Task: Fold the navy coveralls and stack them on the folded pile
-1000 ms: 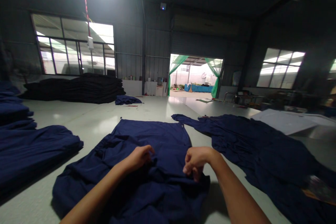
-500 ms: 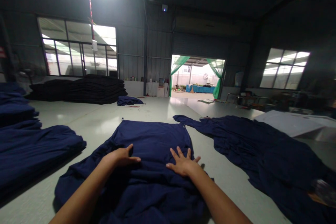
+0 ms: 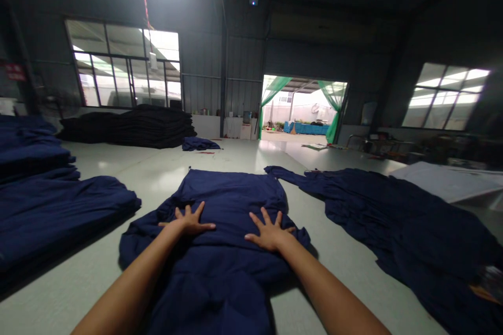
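Navy cloth lies beneath the spread left hand and right hand.

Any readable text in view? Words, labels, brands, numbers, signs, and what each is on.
Nothing readable.
Red sign, far left: pale marks, too blurred to read.
Pale panel on the wall right of the doorway: too dim to tell if it bears text.
Navy cloth under the hands: no lettering visible.
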`<state>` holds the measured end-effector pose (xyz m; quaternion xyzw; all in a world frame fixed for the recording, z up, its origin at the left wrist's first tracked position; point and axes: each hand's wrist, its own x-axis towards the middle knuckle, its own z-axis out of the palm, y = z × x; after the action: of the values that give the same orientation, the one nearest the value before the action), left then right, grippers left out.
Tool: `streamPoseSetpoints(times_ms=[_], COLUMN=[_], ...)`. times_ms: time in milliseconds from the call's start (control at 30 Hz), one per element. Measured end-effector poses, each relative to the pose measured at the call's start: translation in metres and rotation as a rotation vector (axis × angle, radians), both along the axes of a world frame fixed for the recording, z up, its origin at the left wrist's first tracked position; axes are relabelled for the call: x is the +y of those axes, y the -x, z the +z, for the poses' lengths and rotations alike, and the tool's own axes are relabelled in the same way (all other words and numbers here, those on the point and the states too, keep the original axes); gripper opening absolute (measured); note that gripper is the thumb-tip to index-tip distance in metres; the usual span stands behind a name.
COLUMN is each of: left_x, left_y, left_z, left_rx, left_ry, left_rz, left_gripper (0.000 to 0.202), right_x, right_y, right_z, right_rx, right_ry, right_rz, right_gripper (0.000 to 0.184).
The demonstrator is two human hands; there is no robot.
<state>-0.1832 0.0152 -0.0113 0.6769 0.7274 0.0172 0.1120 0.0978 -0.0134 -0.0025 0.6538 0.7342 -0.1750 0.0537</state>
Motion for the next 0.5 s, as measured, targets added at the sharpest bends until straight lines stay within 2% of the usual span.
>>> streamPoseSetpoints(times_ms=[100, 167, 267, 367, 433, 500], left_x=[-0.004, -0.009, -0.017, -0.022, -0.027, -0.033], left_y=[-0.002, 0.004, 0.016, 0.018, 0.012, 0.006], left_z=[0.017, 0.02, 0.007, -0.008, -0.008, 0.0], left_rx=[-0.046, -0.016, 0.071, 0.084, 0.076, 0.04], left_ry=[-0.009, -0.087, -0.15, -0.147, -0.169, -0.177], left_rz=[-0.127, -0.196, -0.169, -0.142, -0.159, -0.195], left_gripper=[0.088, 0.076, 0.065, 0.062, 0.058, 0.056], right_x=[0.023, 0.029, 0.026, 0.02, 0.018, 0.015], right_y=[-0.021, -0.029, -0.034, -0.037, -0.039, -0.039], right_z=[-0.003, -0.003, -0.009, -0.015, -0.014, -0.006], right_rx=[0.004, -0.046, -0.077, -0.029, -0.028, -0.041], right_ry=[-0.177, -0.238, -0.291, -0.282, -0.26, -0.242], right_rz=[0.043, 0.01, -0.038, 0.015, 0.016, -0.021], right_gripper=[0.066, 0.06, 0.062, 0.061, 0.058, 0.056])
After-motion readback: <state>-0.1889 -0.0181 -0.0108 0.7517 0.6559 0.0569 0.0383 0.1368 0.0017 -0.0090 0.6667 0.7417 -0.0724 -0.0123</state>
